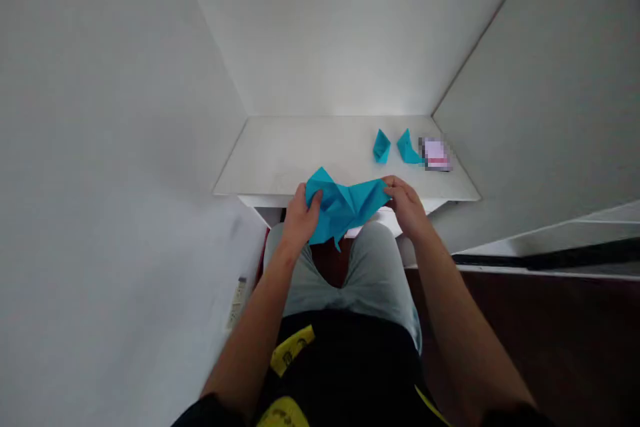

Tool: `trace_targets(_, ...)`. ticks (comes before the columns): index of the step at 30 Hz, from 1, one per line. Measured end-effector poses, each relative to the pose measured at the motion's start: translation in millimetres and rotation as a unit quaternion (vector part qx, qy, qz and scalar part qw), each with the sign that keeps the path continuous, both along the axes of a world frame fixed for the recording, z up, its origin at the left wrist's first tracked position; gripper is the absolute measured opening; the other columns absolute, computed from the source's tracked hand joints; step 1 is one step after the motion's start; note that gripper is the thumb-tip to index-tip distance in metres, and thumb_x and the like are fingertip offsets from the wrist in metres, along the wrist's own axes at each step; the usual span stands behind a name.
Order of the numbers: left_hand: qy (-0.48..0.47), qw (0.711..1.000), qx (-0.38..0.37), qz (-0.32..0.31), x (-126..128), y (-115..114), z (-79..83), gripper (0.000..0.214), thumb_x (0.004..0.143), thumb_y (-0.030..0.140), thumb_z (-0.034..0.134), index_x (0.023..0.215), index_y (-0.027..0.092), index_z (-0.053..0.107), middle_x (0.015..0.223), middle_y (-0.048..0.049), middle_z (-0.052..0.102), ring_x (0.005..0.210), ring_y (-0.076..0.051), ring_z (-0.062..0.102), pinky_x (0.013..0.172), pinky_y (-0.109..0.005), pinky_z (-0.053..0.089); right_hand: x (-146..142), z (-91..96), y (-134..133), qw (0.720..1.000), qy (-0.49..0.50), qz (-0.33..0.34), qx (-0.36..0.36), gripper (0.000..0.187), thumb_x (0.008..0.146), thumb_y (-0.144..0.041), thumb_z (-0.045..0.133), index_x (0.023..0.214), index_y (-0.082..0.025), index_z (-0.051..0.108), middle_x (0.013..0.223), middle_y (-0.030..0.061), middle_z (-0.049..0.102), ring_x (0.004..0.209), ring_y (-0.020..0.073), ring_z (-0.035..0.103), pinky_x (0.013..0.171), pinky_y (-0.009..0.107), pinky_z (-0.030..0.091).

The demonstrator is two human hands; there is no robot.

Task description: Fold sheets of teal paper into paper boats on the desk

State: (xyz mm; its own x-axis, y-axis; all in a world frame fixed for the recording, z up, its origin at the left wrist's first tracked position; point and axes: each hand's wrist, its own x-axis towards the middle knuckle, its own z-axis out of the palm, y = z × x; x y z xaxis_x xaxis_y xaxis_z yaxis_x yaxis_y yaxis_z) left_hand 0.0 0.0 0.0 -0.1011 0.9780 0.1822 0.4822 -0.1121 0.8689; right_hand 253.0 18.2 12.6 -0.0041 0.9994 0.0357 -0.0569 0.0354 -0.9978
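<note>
A creased sheet of blue paper [345, 205], partly folded, is stretched between my two hands above my lap, just in front of the desk's near edge. My left hand [303, 217] pinches its left side, thumb on top. At the right end of the paper, my right hand [404, 203] grips a corner between thumb and fingers. A narrow point of the paper hangs down at the bottom. On the desk beyond stand two folded blue paper pieces, one upright and pointed [381, 147], the other with a long tail [409, 148].
The white desk [295, 153] sits in a nook between walls. A phone-like object [435, 153], its surface blurred, lies at the desk's right end, touching the tailed piece. My legs [377, 273] are under the desk's front edge. A wall socket [237, 303] is at the left.
</note>
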Motion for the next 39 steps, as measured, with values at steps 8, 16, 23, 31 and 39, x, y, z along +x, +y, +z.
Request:
trace_targets(8, -0.106, 0.993, -0.043, -0.042, -6.8, 3.1, 4.8, 0.025, 0.101, 0.047, 0.067, 0.109, 0.023, 0.07, 0.108, -0.0062, 0.079, 0.105, -0.027, 0.073, 0.099, -0.04, 0.058, 6.5, -14.5, 8.7, 0.996, -0.056, -0.06, 0.033, 0.035, 0.087, -0.056, 0.07, 0.084, -0.027, 0.05, 0.075, -0.0056, 0.055, 0.069, 0.0154, 0.056, 0.063, 0.028, 0.055)
trace_targets(16, -0.3, 0.943, -0.106, -0.092, -1.9, -2.5, 6.8, 0.054, 0.088, 0.061, 0.082, 0.127, 0.024, 0.075, 0.125, -0.0102, 0.082, 0.118, -0.034, 0.076, 0.106, -0.051, 0.062, -21.1, -32.8, 1.1, 0.995, -0.05, -0.045, 0.067, 0.049, 0.087, -0.065, 0.076, 0.111, -0.028, 0.056, 0.098, 0.0028, 0.075, 0.088, 0.0226, 0.07, 0.078, 0.037, 0.059)
trace_targets(23, -0.355, 0.922, -0.125, -0.085, -1.5, -4.8, 5.9, 0.067, 0.082, 0.065, 0.087, 0.131, 0.023, 0.073, 0.13, -0.0117, 0.081, 0.121, -0.035, 0.076, 0.106, -0.051, 0.062, -36.9, -30.2, -6.1, 0.987, -0.074, -0.127, 0.059, 0.045, 0.096, -0.071, 0.058, 0.093, -0.026, 0.062, 0.082, 0.0, 0.067, 0.083, 0.0227, 0.062, 0.077, 0.035, 0.053)
trace_targets(31, -0.335, 0.938, -0.084, -0.014, -22.0, 5.4, 0.9, 0.068, 0.08, 0.069, 0.085, 0.126, 0.021, 0.072, 0.121, -0.0126, 0.082, 0.11, -0.031, 0.077, 0.096, -0.045, 0.064, -9.3, -19.0, -3.6, 0.948, -0.162, -0.243, 0.129, 0.052, 0.102, -0.076, 0.049, 0.087, -0.026, 0.05, 0.077, -0.0032, 0.053, 0.076, 0.0193, 0.052, 0.071, 0.033, 0.043)
trace_targets(39, -0.091, 0.995, -0.017, 0.029, -46.6, 15.8, -3.9, 0.045, 0.094, 0.062, 0.07, 0.111, 0.02, 0.071, 0.105, -0.0086, 0.079, 0.096, -0.026, 0.072, 0.089, -0.04, 0.059, 21.3, -10.8, -1.5, 0.906, -0.306, -0.263, 0.13, 0.047, 0.105, -0.069, 0.049, 0.098, -0.025, 0.062, 0.072, -0.0017, 0.059, 0.07, 0.0208, 0.054, 0.067, 0.032, 0.039)
